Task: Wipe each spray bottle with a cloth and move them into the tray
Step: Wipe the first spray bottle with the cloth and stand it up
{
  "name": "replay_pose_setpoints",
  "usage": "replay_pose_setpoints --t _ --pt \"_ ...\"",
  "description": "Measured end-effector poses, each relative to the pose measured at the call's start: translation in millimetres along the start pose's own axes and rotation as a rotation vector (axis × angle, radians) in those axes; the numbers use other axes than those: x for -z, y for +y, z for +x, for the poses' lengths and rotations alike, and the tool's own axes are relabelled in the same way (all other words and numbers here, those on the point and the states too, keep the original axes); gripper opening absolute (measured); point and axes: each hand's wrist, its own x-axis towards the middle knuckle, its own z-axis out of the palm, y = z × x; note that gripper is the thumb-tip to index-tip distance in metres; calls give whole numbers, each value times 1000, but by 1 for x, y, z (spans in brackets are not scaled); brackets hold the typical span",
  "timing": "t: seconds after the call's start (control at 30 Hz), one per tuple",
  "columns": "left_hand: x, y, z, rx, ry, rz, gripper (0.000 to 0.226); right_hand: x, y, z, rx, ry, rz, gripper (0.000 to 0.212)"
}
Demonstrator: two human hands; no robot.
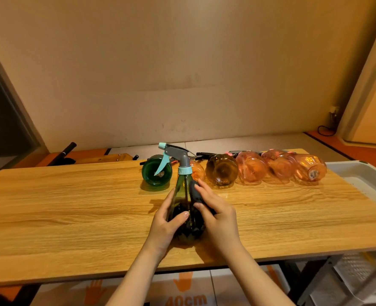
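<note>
A green spray bottle [182, 195] with a grey and teal trigger head stands upright on the wooden table [72, 206]. My left hand [167, 224] grips its lower body from the left. My right hand [215, 213] presses a dark cloth [197, 195] against the bottle's right side, fingers curled round the cloth. Behind, a row of bottles lies on its side: a green bottle [157, 173], an amber bottle [221, 171] and several pink bottles [280, 167]. A white tray [359, 175] sits at the table's right end.
A wall rises close behind the table. Dark tools and a wooden piece [107, 159] lie on the floor behind the table's back-left edge. A white rack [348, 281] stands below the tray at the right.
</note>
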Motion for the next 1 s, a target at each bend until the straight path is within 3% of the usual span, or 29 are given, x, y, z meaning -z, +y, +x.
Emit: replay_pose_setpoints --t 0.43,0.63,1.0 --pt "0 -2 2 -6 -2 -30 71 1 3 5 -55 -39 13 46" --pt "0 -5 3 -7 48 13 67 0 1 -5 25 -37 -54 49" --pt "5 -5 5 18 133 -165 58 0 4 -60 148 -127 -123 57"
